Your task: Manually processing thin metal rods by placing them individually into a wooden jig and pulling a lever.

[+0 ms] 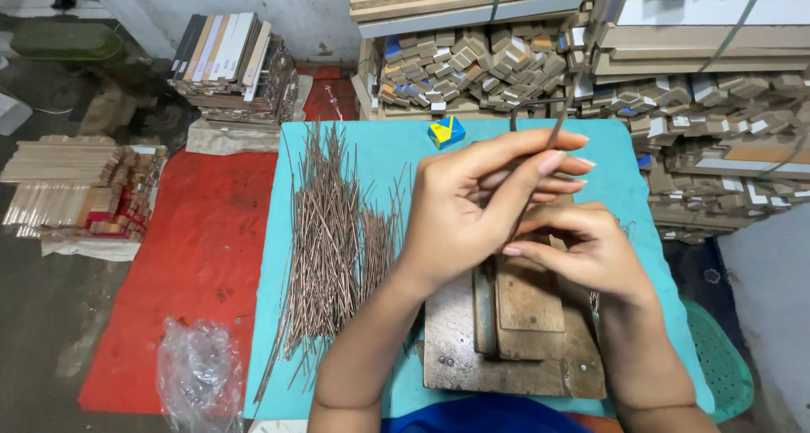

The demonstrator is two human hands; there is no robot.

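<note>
While both hands grip one thin metal rod [553,138] above the wooden jig [515,332] at the desk's near edge, the left hand [481,201] pinches it upright and the right hand [582,247] steadies its lower end, seemingly for bending; loose rods [329,231] lie along the desk's [380,146] left side, a blue-yellow box [445,132] near its far edge

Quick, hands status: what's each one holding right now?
Left hand: closed, fingers pinching a bent wire.
Right hand: curled over the wooden jig, at the wire's lower end; its grip cannot be told.
</note>
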